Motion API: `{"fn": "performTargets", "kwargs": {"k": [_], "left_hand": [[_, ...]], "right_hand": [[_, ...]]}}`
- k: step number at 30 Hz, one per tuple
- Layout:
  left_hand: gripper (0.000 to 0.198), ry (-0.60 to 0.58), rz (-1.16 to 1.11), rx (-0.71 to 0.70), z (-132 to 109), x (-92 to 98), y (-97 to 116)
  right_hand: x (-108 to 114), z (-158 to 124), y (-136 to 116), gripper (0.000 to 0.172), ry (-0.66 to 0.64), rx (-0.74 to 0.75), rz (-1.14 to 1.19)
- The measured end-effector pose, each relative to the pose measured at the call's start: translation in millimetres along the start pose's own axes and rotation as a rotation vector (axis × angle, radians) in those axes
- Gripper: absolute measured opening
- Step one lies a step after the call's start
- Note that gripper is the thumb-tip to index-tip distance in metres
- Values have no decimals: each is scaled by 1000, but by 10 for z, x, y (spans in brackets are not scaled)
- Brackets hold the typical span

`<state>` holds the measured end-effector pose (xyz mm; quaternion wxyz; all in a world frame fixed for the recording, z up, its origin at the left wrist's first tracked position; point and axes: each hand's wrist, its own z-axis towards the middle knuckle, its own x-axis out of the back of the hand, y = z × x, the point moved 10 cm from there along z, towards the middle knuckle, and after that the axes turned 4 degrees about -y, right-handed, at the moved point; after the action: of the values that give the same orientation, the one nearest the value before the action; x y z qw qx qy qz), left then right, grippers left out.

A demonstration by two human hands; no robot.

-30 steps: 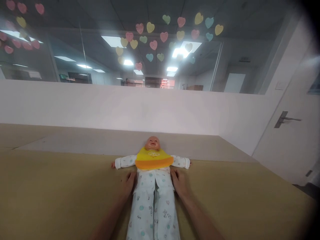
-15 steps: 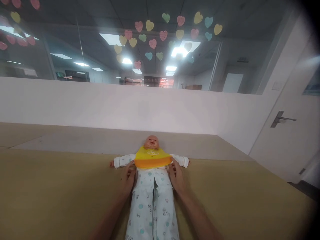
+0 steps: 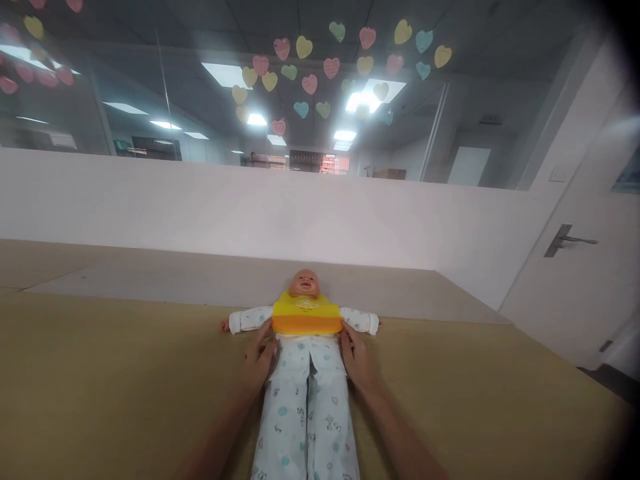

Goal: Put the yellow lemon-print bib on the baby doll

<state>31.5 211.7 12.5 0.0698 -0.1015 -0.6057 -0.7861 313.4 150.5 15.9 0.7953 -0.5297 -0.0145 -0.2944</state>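
Observation:
A baby doll (image 3: 305, 285) lies on its back on the table, arms stretched sideways, in white printed clothes (image 3: 295, 400). Over its chest spreads a yellow bib (image 3: 307, 308) with an orange lower pocket (image 3: 307, 325). My left hand (image 3: 260, 352) is at the bib's lower left corner, fingertips against its edge and the other fingers bent beside the doll's waist. At the lower right corner, my right hand (image 3: 354, 350) touches the bib's edge in the same way. Whether the fingertips pinch the bib or only rest on it is hard to tell.
The tan table (image 3: 125, 373) extends to both sides, with a grey strip (image 3: 175, 280) behind the doll. Beyond stand a white wall (image 3: 225, 207) and a window with heart-shaped notes (image 3: 309, 84). A door handle (image 3: 565, 240) shows at the right.
The bib's side corners have drawn inward, and its lower edge now looks straighter. My left hand has shifted slightly right with its corner. The camera view has moved a little.

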Motion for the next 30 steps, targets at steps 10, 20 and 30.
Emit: {"fn": "performTargets", "kwargs": {"k": [10,20,30], "left_hand": [[56,17,-22,73,-2,17,-72],[58,11,-40,71,-24,5,-12],[60,-28,-72,63,-2,-38,-103]], "right_hand": [[29,27,74,54,75,40,60],[24,29,71,56,56,24,65],[32,25,32,54,49,16,84]]}}
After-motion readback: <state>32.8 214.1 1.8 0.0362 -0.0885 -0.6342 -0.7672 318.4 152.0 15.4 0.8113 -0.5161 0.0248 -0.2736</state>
